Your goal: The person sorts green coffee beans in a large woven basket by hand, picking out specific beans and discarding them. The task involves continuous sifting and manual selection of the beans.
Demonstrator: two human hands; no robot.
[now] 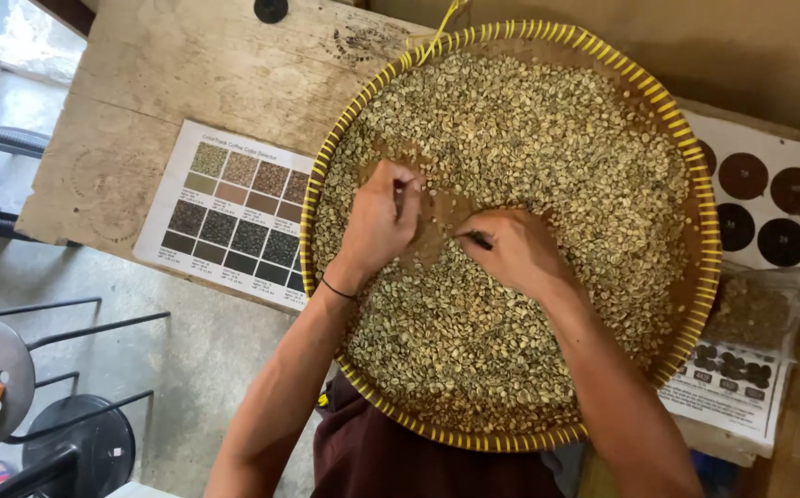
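Both hands rest curled on pale beans (pixel 529 166) in one round woven tray (pixel 695 157) on the table (pixel 188 65). Left hand (pixel 382 221) pinches beans; right hand (pixel 511 249) grips something small and dark. Two printed charts flank the tray: grid chart (pixel 234 212) left, circle chart (pixel 769 194) right.

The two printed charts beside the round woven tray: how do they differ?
The rectangular chart left of the tray shows small square swatches in a grid; the chart right of the tray shows large dark round discs. The left one lies fully visible apart from one corner; the right one is partly under the tray rim. Both are white sheets on the wooden table.
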